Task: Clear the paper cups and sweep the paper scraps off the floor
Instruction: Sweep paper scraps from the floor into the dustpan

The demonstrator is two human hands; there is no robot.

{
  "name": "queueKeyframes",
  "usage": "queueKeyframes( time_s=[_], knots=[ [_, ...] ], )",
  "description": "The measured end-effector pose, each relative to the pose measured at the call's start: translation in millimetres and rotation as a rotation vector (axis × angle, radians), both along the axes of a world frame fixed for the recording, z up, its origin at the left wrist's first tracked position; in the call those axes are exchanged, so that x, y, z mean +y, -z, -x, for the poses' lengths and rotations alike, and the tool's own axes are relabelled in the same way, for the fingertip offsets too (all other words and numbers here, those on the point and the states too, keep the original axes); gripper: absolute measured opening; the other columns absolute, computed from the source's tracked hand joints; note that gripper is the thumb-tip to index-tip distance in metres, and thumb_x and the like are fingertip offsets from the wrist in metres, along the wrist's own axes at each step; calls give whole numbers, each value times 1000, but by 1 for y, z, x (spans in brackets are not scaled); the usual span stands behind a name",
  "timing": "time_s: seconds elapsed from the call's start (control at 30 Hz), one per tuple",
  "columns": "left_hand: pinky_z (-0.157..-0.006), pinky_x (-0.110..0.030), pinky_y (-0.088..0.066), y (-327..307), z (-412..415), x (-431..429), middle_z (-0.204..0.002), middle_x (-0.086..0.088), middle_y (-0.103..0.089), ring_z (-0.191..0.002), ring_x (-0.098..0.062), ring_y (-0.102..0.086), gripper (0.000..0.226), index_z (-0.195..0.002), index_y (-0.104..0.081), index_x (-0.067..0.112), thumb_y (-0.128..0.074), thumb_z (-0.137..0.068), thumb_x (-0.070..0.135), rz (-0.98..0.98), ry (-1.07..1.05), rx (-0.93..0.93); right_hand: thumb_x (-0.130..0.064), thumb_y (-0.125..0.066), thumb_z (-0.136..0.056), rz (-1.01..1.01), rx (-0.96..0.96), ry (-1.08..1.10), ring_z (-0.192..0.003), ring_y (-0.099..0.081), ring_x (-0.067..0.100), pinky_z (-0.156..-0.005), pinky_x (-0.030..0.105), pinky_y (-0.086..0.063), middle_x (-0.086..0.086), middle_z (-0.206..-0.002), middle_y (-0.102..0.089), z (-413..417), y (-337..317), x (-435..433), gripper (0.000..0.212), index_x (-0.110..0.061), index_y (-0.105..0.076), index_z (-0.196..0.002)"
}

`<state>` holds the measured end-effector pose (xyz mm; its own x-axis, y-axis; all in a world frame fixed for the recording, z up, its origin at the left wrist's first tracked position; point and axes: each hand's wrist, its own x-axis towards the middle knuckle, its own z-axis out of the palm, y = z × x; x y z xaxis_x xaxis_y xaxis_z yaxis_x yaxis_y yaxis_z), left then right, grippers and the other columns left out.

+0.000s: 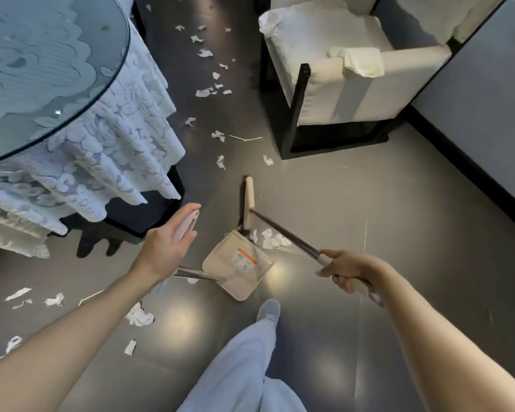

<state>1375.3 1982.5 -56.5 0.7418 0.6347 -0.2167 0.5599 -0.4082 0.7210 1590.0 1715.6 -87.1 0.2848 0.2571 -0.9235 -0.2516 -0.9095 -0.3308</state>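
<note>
A broom [249, 200] is gripped in the right hand [348, 270] and a dustpan [238, 264] by its handle in the left hand [164, 248], with scraps [272, 239] heaped beside it on the floor [369, 203].

1. A round glass-topped table [42, 69] stands at my left, with a white lace tablecloth [116, 144] hanging below the glass in folds.
2. A cream armchair [339, 93] with a black frame sits ahead to my right, a pale cloth [360, 62] draped over its arm.
3. A grey wall [488, 99] with black skirting [464, 157] runs along my right.
4. My pale-blue trouser leg [244, 367] and grey shoe [268, 310] show below.
</note>
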Motion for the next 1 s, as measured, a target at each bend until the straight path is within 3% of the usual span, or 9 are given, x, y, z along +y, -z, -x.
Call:
queueKeyframes(
  time_s=[0.1,0.27,0.37,0.5,0.63,0.77,0.93,1.0],
  knots=[
    [-84,-17,-33,-5,37,-2,-116,6,-62,-106,-19,-56,46,-132,-51,37,-58,-92,15,-9,-7,-6,-3,-57,-93,-9,-96,83,-30,-33,6,-32,15,-29,3,-54,-36,30,-12,-15,58,-26,-39,-144],
    [-87,-25,-37,-15,102,5,-114,11,-61,-101,-15,-55,46,-131,-48,44,-56,-93,20,-8,-27,16,2,-53,-91,82,-364,-57,-26,-37,13,-36,20,-34,9,-51,-45,74,-14,-13,55,-14,-37,-142],
    [-89,-22,-35,-21,140,18,-116,16,-56,-103,-9,-52,46,-131,-48,44,-56,-93,19,-11,-55,22,2,-47,-86,152,-470,-116,-25,-46,15,-34,16,-32,9,-49,-54,102,5,4,40,-9,-48,-124],
    [-84,-8,-30,-24,186,46,-117,25,-53,-105,0,-49,46,-131,-50,41,-57,-93,17,-24,-113,40,-3,-55,-85,155,-368,-187,-52,-62,24,-41,21,-35,-3,-30,-50,161,27,48,4,-5,-56,-88],
    [-81,-9,-32,-20,223,78,-115,21,-58,-103,-7,-55,44,-128,-52,40,-58,-93,15,-23,-118,41,-9,-57,-87,130,-299,-265,-41,-51,12,-33,16,-32,-2,-40,-54,213,30,92,19,-10,-51,-105],
    [-86,-28,-40,-21,256,118,-115,21,-57,-95,-26,-59,44,-131,-50,37,-55,-94,14,-44,-29,87,-7,-54,-86,146,-281,-255,-37,-50,15,-37,16,-35,0,-41,-53,257,31,132,30,-12,-49,-115],
    [-82,-22,-34,-20,305,167,-122,9,-60,-104,-22,-56,43,-132,-48,39,-55,-95,18,-29,71,107,-8,-49,-88,144,-234,-237,-40,-49,14,-37,13,-36,5,-58,-55,321,18,168,45,-18,-45,-131],
    [-81,-20,-33,-22,322,182,-120,16,-55,-103,-22,-55,42,-132,-48,38,-54,-95,20,-40,73,112,-6,-49,-87,128,-206,-237,-45,-50,16,-42,19,-41,6,-61,-56,346,11,176,60,-22,-36,-144]
  ],
)
